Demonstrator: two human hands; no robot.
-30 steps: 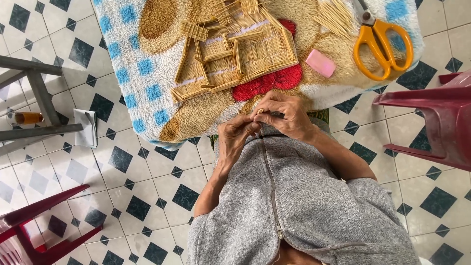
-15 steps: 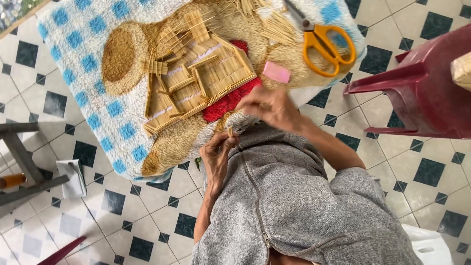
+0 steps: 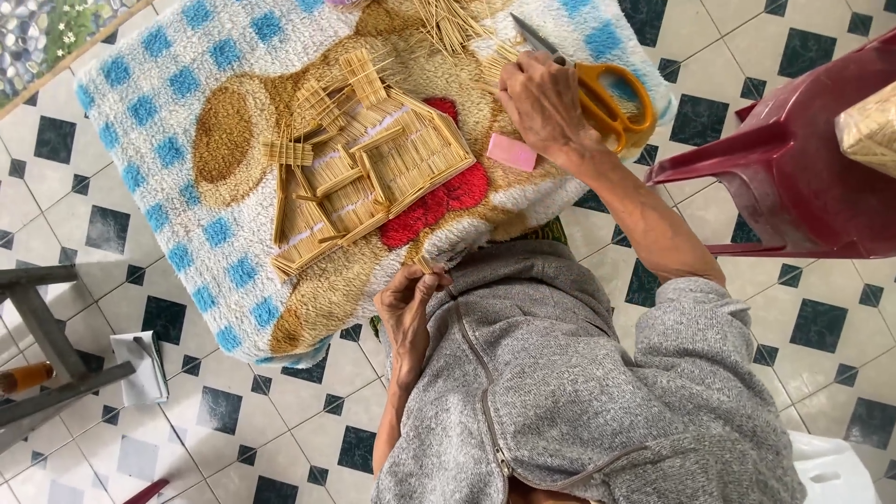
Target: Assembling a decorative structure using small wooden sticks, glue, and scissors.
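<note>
right hand [image 3: 541, 98] rests on orange scissors [image 3: 611, 98], beside pink block [image 3: 512, 152].

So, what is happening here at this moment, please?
A person in a grey zip top sits over a blue-checked rug on the tiled floor. The right hand rests on the rug beside orange-handled scissors, near loose thin sticks. The left hand pinches a small stick piece at the rug's edge. A partly built stick house model lies flat on the rug, with a pink block next to it.
</note>
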